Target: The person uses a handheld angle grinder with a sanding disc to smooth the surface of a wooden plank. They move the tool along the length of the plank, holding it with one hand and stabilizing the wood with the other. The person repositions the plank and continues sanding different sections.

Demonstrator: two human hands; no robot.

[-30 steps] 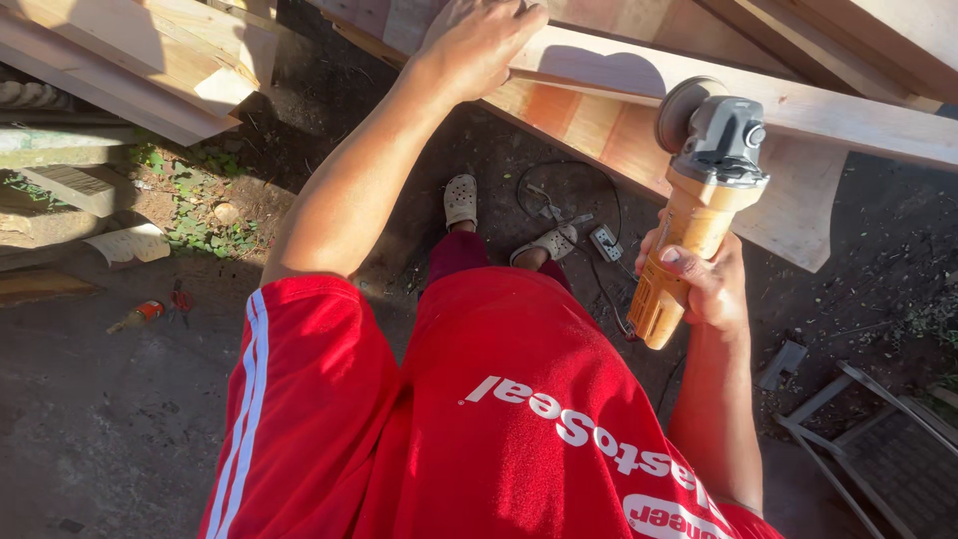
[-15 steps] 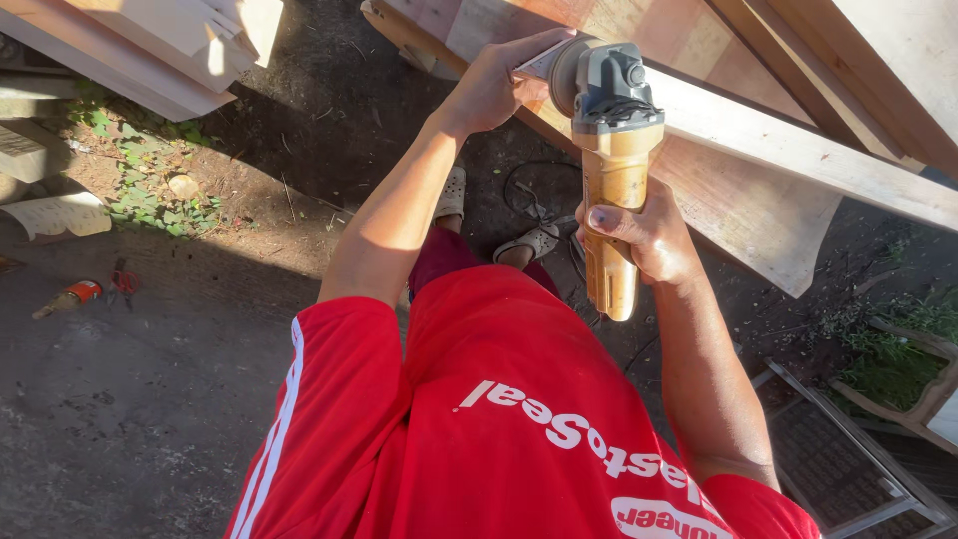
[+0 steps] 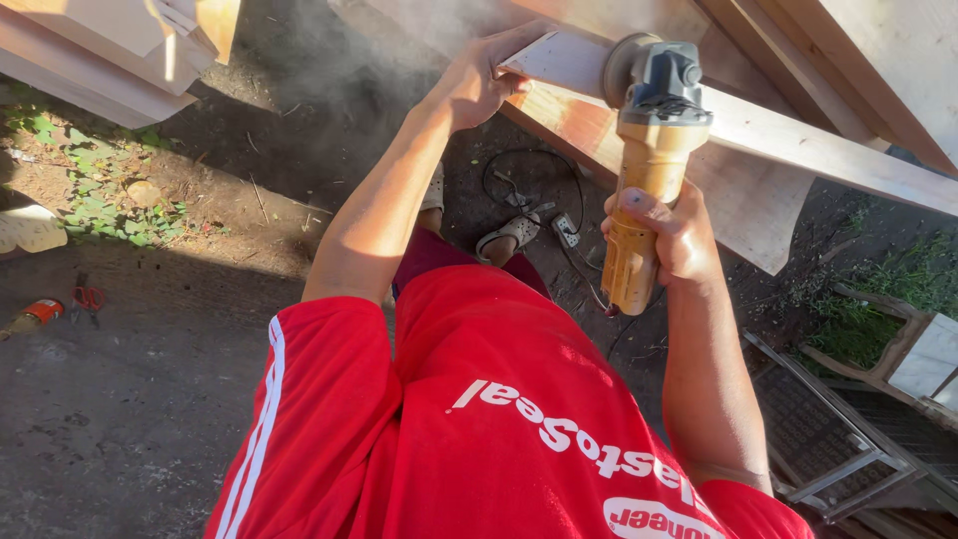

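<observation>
My right hand (image 3: 671, 232) grips the yellow body of an angle grinder (image 3: 647, 150). Its grey head and round disc press against the edge of a long pale wooden plank (image 3: 798, 140) that runs from upper middle to the right. My left hand (image 3: 479, 80) holds the near end of that plank, fingers wrapped over its corner. Fine dust drifts in the air above the left hand. A red shirt (image 3: 499, 429) fills the lower frame.
A black power cord and socket strip (image 3: 559, 228) lie on the dirt by my sandalled feet (image 3: 509, 232). Stacked timber (image 3: 130, 40) sits upper left. Red-handled pliers (image 3: 88, 297) and a small can lie at left. A metal frame (image 3: 838, 439) stands lower right.
The view has shifted and the grinder has moved left along the plank toward its end, closer to my left hand. Dust now rises from the wood.
</observation>
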